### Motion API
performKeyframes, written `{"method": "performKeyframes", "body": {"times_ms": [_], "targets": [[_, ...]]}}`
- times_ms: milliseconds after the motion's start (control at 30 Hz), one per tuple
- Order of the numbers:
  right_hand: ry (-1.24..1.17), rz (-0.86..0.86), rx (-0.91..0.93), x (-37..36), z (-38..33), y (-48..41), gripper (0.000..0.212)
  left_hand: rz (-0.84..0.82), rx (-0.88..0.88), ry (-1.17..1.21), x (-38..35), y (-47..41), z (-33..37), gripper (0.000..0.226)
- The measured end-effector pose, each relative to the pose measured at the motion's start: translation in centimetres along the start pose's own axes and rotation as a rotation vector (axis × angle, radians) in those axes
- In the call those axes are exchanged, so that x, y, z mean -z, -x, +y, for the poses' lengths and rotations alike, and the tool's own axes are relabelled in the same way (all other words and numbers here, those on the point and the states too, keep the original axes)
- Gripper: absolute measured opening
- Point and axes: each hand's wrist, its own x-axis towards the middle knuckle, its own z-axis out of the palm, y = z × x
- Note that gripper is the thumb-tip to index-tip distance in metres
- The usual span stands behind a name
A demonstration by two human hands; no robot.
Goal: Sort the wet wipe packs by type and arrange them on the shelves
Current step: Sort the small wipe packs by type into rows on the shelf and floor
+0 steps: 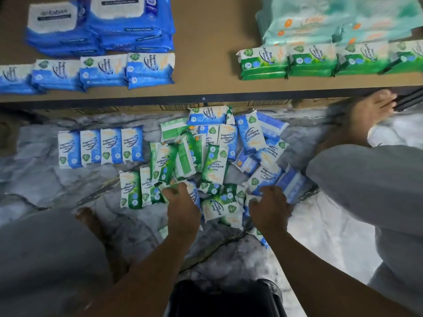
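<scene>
**Desk:** Where are the wipes?

**Operator:** Most lie on the marble floor (57, 191) in front of me, in a mixed heap (212, 156) of small blue and green packs, just on the near side of the shelf (206, 53). Left of the heap I see a row of four blue packs (100, 147) lying side by side. Nearer to me, two green packs (137, 188) touch the heap's left edge.

**Desk:** And on the shelf?

**Operator:** Sorted stacks. There are big blue packs (98, 26) at the far left, with small blue packs (103, 69) in a row in front of them. On the right is a row of green pine packs (313, 60), with pale mint packs (332, 19) behind it.

**Desk:** Your hands?

**Operator:** Both are at the heap's near edge. My left hand (180, 202) has its fingers (176, 191) curled down onto a green pack. My right hand (270, 207) sets bent fingers on packs at the near right. I cannot tell from here whether either hand actually grips a pack.
</scene>
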Motion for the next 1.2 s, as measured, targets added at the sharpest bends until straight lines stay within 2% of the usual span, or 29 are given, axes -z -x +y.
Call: {"method": "performKeyframes", "body": {"times_ms": [67, 200, 333, 433, 600, 700, 800, 1133, 1200], "targets": [[0.096, -0.068, 0.021, 0.2, 0.9, 0.4, 0.047, -0.031, 0.052, 0.020, -0.2, 0.7, -0.1, 0.052], [0.246, -0.108, 0.030, 0.6, 1.0, 0.9, 0.053, -0.112, 0.044, 0.008, -0.4, 1.6, -1.2, 0.046], [0.221, -0.193, -0.019, 1.8, 0.9, 1.1, 0.054, -0.181, -0.011, 0.019, 0.6, 1.6, -2.4, 0.040], [0.024, -0.201, -0.085, 3.5, 0.5, 0.4, 0.053, -0.213, -0.058, 0.129, 2.7, 1.4, -2.6, 0.037], [-0.638, -0.243, -0.212, 7.4, -1.8, -1.1, 0.052, -0.186, -0.060, 0.302, 7.5, 1.5, -1.4, 0.031], [-0.872, -0.306, -0.230, 9.4, -4.0, -0.9, 0.041, -0.155, -0.065, 0.408, 10.1, 2.1, -1.5, 0.030], [-0.960, -0.357, -0.171, 10.8, -6.2, 0.1, 0.029, -0.111, -0.045, 0.491, 11.8, 3.2, -1.6, 0.031], [-0.983, -0.503, -0.046, 12.0, -10.9, 3.7, 0.067, -0.001, -0.011, 0.481, 16.2, 7.6, -1.4, 0.029], [-0.971, -0.537, -0.012, 11.5, -12.1, 4.3, 0.065, 0.009, 0.000, 0.475, 16.5, 7.4, -1.8, 0.029]]}}
